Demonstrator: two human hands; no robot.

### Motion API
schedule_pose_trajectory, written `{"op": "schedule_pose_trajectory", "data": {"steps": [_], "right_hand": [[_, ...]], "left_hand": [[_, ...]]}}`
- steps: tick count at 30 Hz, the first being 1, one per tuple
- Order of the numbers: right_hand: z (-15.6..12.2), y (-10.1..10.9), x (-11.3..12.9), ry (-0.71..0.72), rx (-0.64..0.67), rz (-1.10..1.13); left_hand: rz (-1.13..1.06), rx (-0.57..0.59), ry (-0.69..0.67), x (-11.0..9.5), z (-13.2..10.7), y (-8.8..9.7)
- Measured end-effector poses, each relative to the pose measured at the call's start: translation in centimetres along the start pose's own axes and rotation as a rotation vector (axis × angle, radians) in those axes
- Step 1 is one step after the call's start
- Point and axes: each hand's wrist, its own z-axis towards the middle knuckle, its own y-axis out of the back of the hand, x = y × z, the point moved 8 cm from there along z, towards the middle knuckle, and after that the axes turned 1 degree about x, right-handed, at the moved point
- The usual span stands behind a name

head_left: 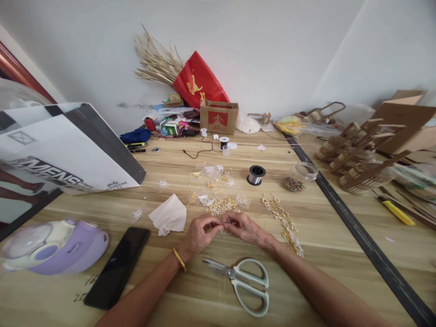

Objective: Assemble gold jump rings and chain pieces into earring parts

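Note:
My left hand (201, 233) and my right hand (245, 227) meet fingertip to fingertip above the table, both pinched closed. What they pinch is too small to make out; a little pale ring (223, 231) shows just under the fingertips. Right behind them is a heap of gold and silver beads (221, 206). Scissors with pale green handles (250, 285) lie in front of the hands, blades slightly apart. Beaded strands (286, 225) in gold and silver lie beyond my right forearm. A spool of thin clear line (256, 175) stands farther back.
At left are a crumpled tissue (169, 213), a black phone (117, 268), a purple-and-white device (57, 247) and a large white box (68, 150). Right of the hands: a clear jar of dark beads (294, 182), small woven baskets (357, 165) and a yellow cutter (397, 210).

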Motion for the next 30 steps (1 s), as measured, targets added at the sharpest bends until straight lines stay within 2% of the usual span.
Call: {"op": "schedule_pose_trajectory", "data": {"steps": [13,21,25,30], "right_hand": [[-0.1,0.0,0.2,-0.022,0.011,0.058],[-0.1,0.0,-0.6,-0.062,0.028,0.062],[0.0,0.1,-0.6,-0.043,0.034,0.048],[-0.1,0.3,-0.3,-0.010,0.049,-0.043]], "left_hand": [[0.077,0.025,-0.053,0.1,-0.1,-0.4],[0.290,-0.011,-0.155,0.2,-0.3,-0.4],[0.361,-0.009,-0.148,0.6,-0.2,-0.3],[0.403,-0.053,-0.071,1.5,0.0,0.2]]}}
